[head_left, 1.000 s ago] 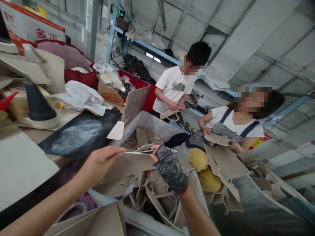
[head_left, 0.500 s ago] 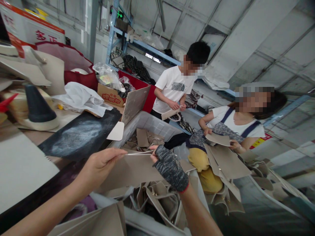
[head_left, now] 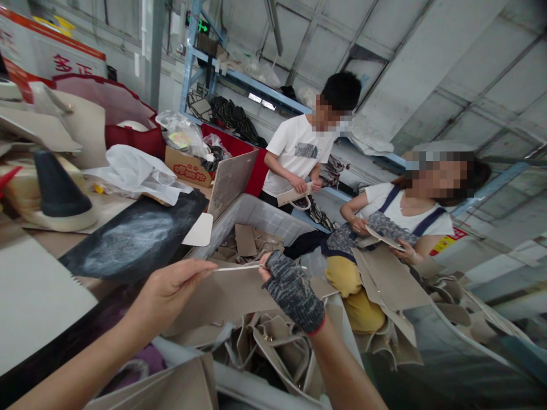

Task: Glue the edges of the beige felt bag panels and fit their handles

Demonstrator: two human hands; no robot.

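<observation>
A thin white strip [head_left: 237, 268] is stretched between my two hands. My left hand [head_left: 177, 290], bare, pinches its left end between thumb and fingers. My right hand [head_left: 293, 290], in a dark grey fingerless knit glove, grips the other end, and a short tip shows past the fingers. Directly below the strip lies a flat beige panel [head_left: 226, 293]. Under that, a grey bin [head_left: 239, 378] holds beige bag pieces [head_left: 273, 341] with small metal fittings. Whether the strip is a strap or an edge-on piece, I cannot tell.
A dark board [head_left: 132, 233] with white smears lies at left, near a black cone [head_left: 60, 185]. Ahead stands another bin [head_left: 273, 213] with beige pieces. Two co-workers face me: one standing [head_left: 294, 151], one seated [head_left: 384, 216], both handling beige pieces.
The strip showed two strands near my right hand before; now it appears as one straight line. The seated co-worker's beige piece has tilted. The view has shifted slightly.
</observation>
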